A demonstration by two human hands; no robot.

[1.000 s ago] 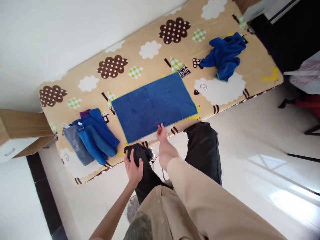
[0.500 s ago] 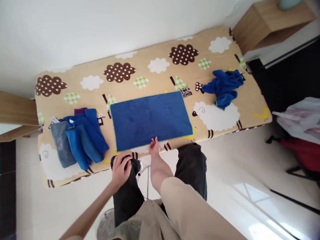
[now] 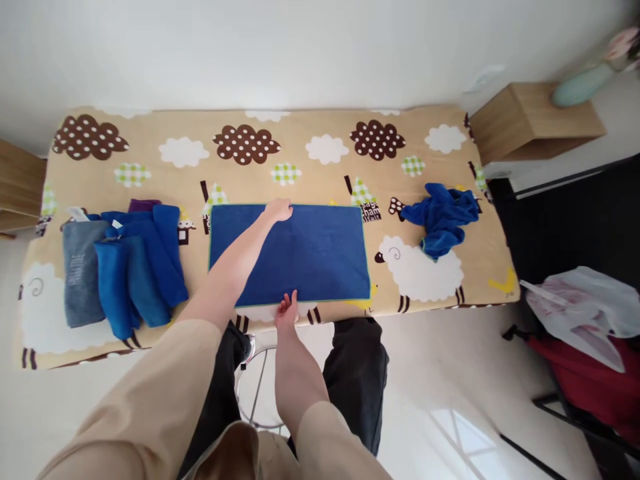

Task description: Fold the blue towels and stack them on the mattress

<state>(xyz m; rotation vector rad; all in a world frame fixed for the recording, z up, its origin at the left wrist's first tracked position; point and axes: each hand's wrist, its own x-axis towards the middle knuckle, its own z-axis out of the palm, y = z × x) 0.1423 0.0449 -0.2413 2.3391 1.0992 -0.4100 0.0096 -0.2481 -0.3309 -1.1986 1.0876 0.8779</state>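
Observation:
A blue towel [image 3: 315, 257] lies spread flat on a table covered with a beige cloth [image 3: 325, 167] printed with sheep and clouds. My left hand [image 3: 279, 209] reaches across the towel and rests on its far edge, fingers curled at the hem. My right hand [image 3: 287, 309] pinches the towel's near edge at the table's front. Whether the left hand grips the hem or only touches it is not clear.
A pile of folded blue and grey towels [image 3: 120, 263] lies at the left of the table. A crumpled blue towel [image 3: 443, 217] sits at the right. Wooden cabinets [image 3: 530, 120] flank the table. A plastic bag [image 3: 580, 310] and red item lie on the floor, right.
My left hand left my knee and reached over the towel to its far edge. My right hand stayed at the near edge. The view swung so the table looks level.

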